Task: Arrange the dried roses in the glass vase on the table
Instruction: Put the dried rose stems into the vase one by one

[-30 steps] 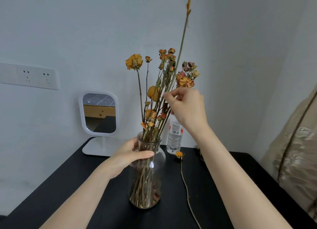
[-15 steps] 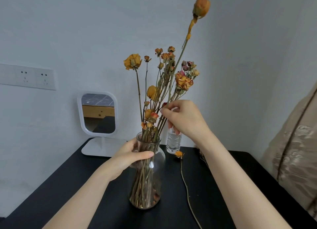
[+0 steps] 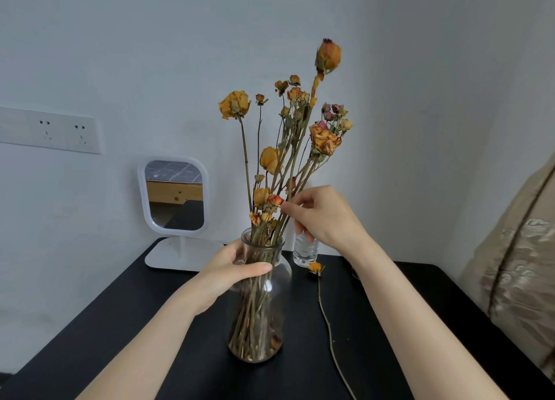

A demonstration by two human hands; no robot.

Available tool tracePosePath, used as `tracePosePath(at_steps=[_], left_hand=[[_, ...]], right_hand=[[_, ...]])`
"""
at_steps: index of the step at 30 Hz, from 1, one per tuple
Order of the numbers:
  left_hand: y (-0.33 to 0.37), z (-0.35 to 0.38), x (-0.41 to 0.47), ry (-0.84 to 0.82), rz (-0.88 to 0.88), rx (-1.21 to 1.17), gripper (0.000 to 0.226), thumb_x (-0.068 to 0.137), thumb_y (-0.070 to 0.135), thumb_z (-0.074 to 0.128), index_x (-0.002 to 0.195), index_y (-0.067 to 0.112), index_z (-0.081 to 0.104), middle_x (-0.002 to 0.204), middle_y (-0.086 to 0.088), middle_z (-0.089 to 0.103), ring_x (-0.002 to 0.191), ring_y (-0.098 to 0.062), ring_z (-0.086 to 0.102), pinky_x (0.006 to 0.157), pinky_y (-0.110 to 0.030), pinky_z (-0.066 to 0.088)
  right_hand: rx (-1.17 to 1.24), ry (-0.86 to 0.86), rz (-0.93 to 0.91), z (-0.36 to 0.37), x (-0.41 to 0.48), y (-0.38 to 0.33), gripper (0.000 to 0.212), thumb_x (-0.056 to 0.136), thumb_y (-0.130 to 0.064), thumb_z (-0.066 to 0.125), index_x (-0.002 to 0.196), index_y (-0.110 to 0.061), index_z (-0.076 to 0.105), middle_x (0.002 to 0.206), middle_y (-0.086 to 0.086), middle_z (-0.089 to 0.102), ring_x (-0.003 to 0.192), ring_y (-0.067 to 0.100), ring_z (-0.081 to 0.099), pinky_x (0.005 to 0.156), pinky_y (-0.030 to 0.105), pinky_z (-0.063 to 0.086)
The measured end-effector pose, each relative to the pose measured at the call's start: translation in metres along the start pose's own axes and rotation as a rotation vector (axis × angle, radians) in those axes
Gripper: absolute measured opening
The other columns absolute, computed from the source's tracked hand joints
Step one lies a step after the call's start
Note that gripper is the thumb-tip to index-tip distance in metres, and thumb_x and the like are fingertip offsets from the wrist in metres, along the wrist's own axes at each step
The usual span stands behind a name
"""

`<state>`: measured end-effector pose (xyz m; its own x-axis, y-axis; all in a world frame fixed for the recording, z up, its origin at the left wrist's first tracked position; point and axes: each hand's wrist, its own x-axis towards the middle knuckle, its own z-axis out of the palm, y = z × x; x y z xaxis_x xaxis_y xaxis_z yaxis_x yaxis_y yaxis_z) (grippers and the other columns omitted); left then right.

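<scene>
On black table [image 3: 90, 324], head view: L hand [image 3: 231, 273] fingers curl round vase [image 3: 270, 297] neck. R hand [image 3: 321, 216] thumb & forefinger pinch tall rose [image 3: 328, 56] by its stem, just above vase rim. One loose rose [image 3: 315, 267] lies on table below R fingers.

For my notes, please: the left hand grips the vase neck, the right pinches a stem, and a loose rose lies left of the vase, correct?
Almost: the head view shows the loose rose lying on the table right of the vase, not left. The left hand does grip the neck, and the right hand pinches a stem.
</scene>
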<state>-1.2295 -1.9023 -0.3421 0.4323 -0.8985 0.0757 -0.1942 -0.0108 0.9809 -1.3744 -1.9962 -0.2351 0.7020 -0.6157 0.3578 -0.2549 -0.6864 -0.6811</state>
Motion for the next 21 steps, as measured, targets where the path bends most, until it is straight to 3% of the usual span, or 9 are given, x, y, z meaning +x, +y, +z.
tracePosePath(at_steps=[3, 8, 14, 18, 21], left_hand=[[0.002, 0.001, -0.002, -0.003, 0.003, -0.009, 0.046, 0.067, 0.038, 0.074, 0.107, 0.040, 0.052, 0.111, 0.013, 0.063, 0.105, -0.007, 0.057, 0.072, -0.023, 0.045], [0.004, 0.001, -0.006, -0.003, 0.010, -0.007, 0.051, 0.056, 0.048, 0.073, 0.103, 0.044, 0.053, 0.107, 0.020, 0.063, 0.101, -0.003, 0.057, 0.069, -0.022, 0.045], [0.006, 0.002, -0.006, 0.010, -0.006, 0.023, 0.044, 0.066, 0.041, 0.073, 0.105, 0.041, 0.052, 0.111, 0.015, 0.062, 0.103, -0.007, 0.056, 0.072, -0.026, 0.047], [0.007, 0.003, -0.007, 0.013, -0.004, 0.010, 0.058, 0.054, 0.049, 0.072, 0.108, 0.039, 0.052, 0.111, 0.013, 0.062, 0.104, -0.008, 0.056, 0.072, -0.026, 0.048], [0.008, 0.003, -0.008, 0.012, 0.011, -0.011, 0.056, 0.053, 0.049, 0.073, 0.105, 0.040, 0.055, 0.108, 0.016, 0.065, 0.102, -0.006, 0.058, 0.069, -0.025, 0.047]], right_hand=[[0.024, -0.030, 0.010, 0.003, -0.001, 0.001, 0.018, 0.091, -0.031, 0.057, 0.080, -0.018, 0.063, 0.049, -0.005, 0.057, 0.030, 0.003, 0.043, 0.043, 0.014, 0.038], [0.152, 0.139, -0.051, -0.004, 0.005, -0.006, 0.019, 0.091, -0.027, 0.059, 0.074, -0.019, 0.064, 0.049, -0.002, 0.057, 0.028, 0.004, 0.041, 0.034, 0.009, 0.032], [0.086, 0.114, -0.003, 0.004, 0.003, 0.002, 0.021, 0.090, -0.033, 0.059, 0.079, -0.017, 0.067, 0.050, -0.003, 0.057, 0.032, 0.006, 0.044, 0.039, 0.013, 0.036], [0.084, 0.129, 0.006, 0.004, 0.004, 0.005, 0.023, 0.090, -0.034, 0.059, 0.077, -0.017, 0.067, 0.049, -0.003, 0.057, 0.032, 0.006, 0.043, 0.041, 0.015, 0.037], [0.085, 0.128, 0.005, 0.006, 0.002, 0.008, 0.019, 0.089, -0.034, 0.060, 0.082, -0.018, 0.068, 0.050, -0.004, 0.057, 0.030, 0.005, 0.043, 0.037, 0.011, 0.036]])
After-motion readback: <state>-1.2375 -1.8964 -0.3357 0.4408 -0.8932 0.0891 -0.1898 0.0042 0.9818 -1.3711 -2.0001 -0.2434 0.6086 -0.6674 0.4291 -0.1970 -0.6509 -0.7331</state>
